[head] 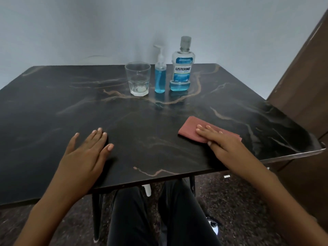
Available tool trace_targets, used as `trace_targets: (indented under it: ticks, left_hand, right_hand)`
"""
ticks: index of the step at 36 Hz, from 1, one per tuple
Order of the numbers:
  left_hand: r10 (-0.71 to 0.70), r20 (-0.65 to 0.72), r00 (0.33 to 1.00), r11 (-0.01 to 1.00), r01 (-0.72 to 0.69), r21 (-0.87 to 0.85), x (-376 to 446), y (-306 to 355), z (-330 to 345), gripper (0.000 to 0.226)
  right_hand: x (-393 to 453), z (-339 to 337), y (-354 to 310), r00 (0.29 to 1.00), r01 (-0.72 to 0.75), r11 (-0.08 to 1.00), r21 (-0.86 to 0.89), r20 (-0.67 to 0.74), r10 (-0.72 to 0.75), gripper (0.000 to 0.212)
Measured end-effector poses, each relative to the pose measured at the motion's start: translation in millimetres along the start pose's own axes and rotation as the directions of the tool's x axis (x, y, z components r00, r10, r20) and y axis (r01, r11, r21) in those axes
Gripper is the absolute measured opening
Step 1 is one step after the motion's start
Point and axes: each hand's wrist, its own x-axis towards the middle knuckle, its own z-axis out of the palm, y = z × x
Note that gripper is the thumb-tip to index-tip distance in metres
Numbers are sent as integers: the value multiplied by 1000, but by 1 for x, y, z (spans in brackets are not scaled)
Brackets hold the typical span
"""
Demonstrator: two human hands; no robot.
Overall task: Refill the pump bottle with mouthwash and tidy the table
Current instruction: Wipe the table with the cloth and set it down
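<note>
A slim clear pump bottle point(160, 75) filled with blue liquid stands upright near the table's far edge. Right of it stands a capped Listerine mouthwash bottle point(182, 68), with only a little blue liquid at its bottom. Left of the pump bottle is an empty clear glass point(138, 78). A folded reddish-brown cloth point(191, 127) lies on the near right of the table. My right hand point(221, 141) rests flat on the cloth, fingers extended. My left hand point(85, 153) lies flat on the bare tabletop at near left, holding nothing.
The dark marble-patterned table point(142, 121) stands against a pale wall. A brown wooden door or panel point(305, 82) rises at the right. My legs in dark trousers show under the near table edge, above a speckled floor.
</note>
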Motion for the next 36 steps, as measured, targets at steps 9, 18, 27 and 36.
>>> trace_targets:
  ticks: [9, 18, 27, 36]
  left_hand:
    - [-13, -26, 1000, 1000, 13, -10, 0, 3, -2, 71]
    - [-100, -217, 971, 978, 56, -202, -1, -1, -13, 54]
    - [-168, -296, 940, 956, 82, -282, 1, -12, -29, 48]
    - [-107, -240, 965, 957, 35, -287, 21, -1, -29, 49]
  right_hand:
    - [90, 0, -12, 994, -97, 983, -153, 41, 104, 53]
    - [132, 77, -112, 948, 256, 966, -26, 204, -246, 56]
    - [85, 78, -118, 575, 530, 777, 339, 530, -623, 47]
    - [86, -7, -66, 510, 513, 806, 297, 649, -564, 36]
